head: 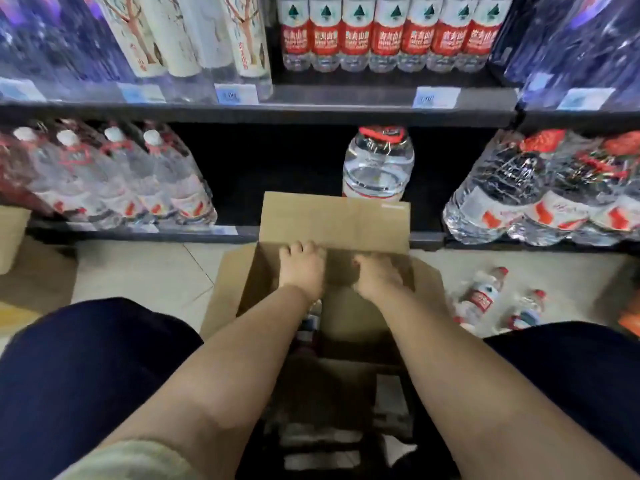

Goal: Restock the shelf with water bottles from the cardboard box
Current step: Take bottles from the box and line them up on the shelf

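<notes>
At centre frame, the left hand [303, 268] and right hand [377, 276] reach inside the open cardboard box [257, 281], seemingly against its far wall; whether either grasps anything cannot be told. One large water bottle [379, 164] stands on the bottom shelf [426, 240] behind.

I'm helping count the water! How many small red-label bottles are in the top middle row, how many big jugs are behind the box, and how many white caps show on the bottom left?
Small red-label bottles: 7
Big water jug: 1
White caps: 4
Total: 12
</notes>
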